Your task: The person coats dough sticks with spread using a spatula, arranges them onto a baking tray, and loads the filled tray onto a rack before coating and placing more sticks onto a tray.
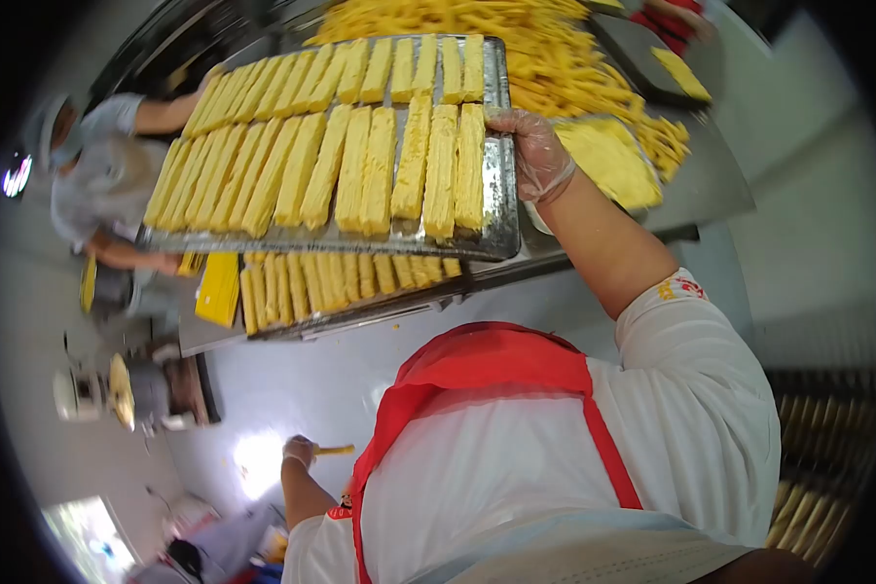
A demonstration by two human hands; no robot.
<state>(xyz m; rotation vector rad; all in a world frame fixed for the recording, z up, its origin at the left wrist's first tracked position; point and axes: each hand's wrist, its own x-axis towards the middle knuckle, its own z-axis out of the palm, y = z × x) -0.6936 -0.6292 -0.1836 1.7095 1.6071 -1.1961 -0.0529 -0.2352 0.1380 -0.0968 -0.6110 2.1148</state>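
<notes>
A metal tray (504, 209) carries two rows of yellow dough strips (352, 170) laid side by side. My right hand (535, 151), in a clear plastic glove, is closed on the tray's right-hand rim. Down at the lower left, my left hand (300, 450) is closed around a short yellow-brown stick (336, 449), too small to make out its kind. Partly covered by the held tray, another batch of yellow strips (360, 278) lies on the worktable.
A large pile of yellow sticks (565, 58) covers the table beyond. Near it lie a yellow slab (608, 161) and a dark tray (642, 58). A co-worker (112, 165) stands at the left, one arm reaching behind the tray. Racks (832, 438) stand at the right.
</notes>
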